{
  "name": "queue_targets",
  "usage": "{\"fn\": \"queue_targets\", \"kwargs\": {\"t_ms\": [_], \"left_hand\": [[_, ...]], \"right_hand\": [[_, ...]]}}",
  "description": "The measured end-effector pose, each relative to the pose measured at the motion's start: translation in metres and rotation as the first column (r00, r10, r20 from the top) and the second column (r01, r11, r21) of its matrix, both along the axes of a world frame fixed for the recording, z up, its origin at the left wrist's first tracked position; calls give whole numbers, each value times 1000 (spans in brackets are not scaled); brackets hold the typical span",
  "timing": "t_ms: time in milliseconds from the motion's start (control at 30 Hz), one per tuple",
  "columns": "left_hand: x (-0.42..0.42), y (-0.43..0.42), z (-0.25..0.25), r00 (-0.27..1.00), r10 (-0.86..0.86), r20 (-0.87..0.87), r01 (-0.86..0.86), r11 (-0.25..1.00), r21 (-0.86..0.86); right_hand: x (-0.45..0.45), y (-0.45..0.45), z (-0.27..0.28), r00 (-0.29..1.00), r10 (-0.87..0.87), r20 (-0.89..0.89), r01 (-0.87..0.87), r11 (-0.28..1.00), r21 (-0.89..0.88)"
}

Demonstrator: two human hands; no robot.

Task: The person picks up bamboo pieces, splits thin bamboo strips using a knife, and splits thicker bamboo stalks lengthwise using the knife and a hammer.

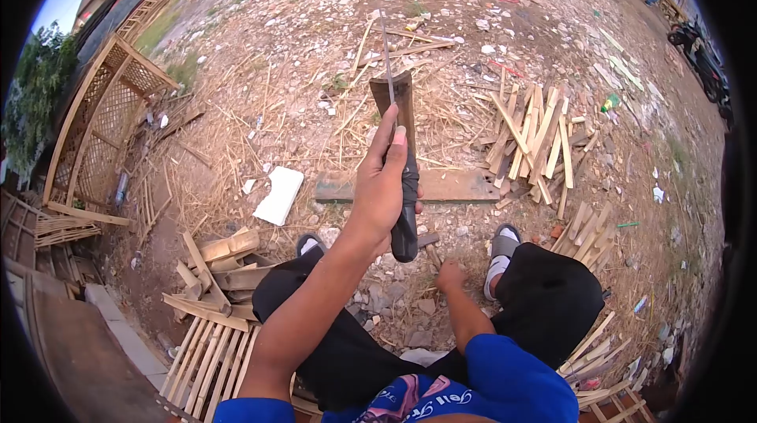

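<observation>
My left hand is raised in front of me, closed round a long tool with a black-wrapped handle. Its thumb and forefinger point up along it. A thin metal blade, seen nearly edge-on, rises past the fingertips. Beside the blade is a dark brown, curved piece; how it joins the tool is unclear. Low between my knees, my right hand is closed round the wooden handle of what looks like a hammer, with a small dark head. A flat wooden plank lies on the ground ahead.
Split wooden strips are heaped ahead right, with another bundle nearer my knee. Split pieces and a slatted bamboo panel lie at left. A white block sits near my foot. A lattice frame stands far left.
</observation>
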State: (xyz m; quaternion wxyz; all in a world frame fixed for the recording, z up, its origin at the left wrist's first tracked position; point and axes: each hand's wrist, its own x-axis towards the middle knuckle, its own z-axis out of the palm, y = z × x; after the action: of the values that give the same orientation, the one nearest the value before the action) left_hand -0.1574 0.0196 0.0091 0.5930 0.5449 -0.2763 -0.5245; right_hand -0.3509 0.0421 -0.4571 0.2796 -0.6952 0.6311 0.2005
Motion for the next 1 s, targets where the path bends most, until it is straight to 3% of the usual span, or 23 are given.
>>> {"fn": "queue_targets", "kwargs": {"t_ms": [167,367,467,533,600,633,733,800,867,933,1000], "left_hand": [[-2,-1,-4,1000,4,-18,-5,1000,-7],[-1,-5,-3,1000,13,-23,-14,1000,-19],[0,-6,-4,999,8,-49,-10,999,-42],[0,-6,-6,999,10,-47,-12,999,-40],[-1,-10,-9,1000,10,-9,-10,998,-64],[-1,-8,-10,1000,26,5,-25,997,-70],[-2,-4,-1,1000,20,-3,-20,999,-38],[-2,-9,-4,999,36,2,-36,998,-60],[-3,-10,-4,999,38,7,-37,996,-75],[-4,-14,-8,999,30,12,-29,996,-79],[-5,-13,-6,1000,24,17,-23,998,-65]], "right_hand": [[7,-5,28,975,-195,102,194,981,21],[4,-33,81,991,9,137,-9,1000,-1],[-11,-58,101,989,20,147,-21,1000,1],[-24,-90,83,985,4,174,0,1000,-22],[-25,-128,142,971,-66,231,58,997,42],[-24,-138,168,963,-34,268,88,978,-191],[-20,-184,267,869,104,484,104,918,-383],[-5,-179,371,756,37,653,206,934,-291],[1,-176,426,512,14,859,262,950,-171],[5,-170,468,413,46,910,254,953,-163],[5,-169,489,490,154,858,202,937,-283]]}}
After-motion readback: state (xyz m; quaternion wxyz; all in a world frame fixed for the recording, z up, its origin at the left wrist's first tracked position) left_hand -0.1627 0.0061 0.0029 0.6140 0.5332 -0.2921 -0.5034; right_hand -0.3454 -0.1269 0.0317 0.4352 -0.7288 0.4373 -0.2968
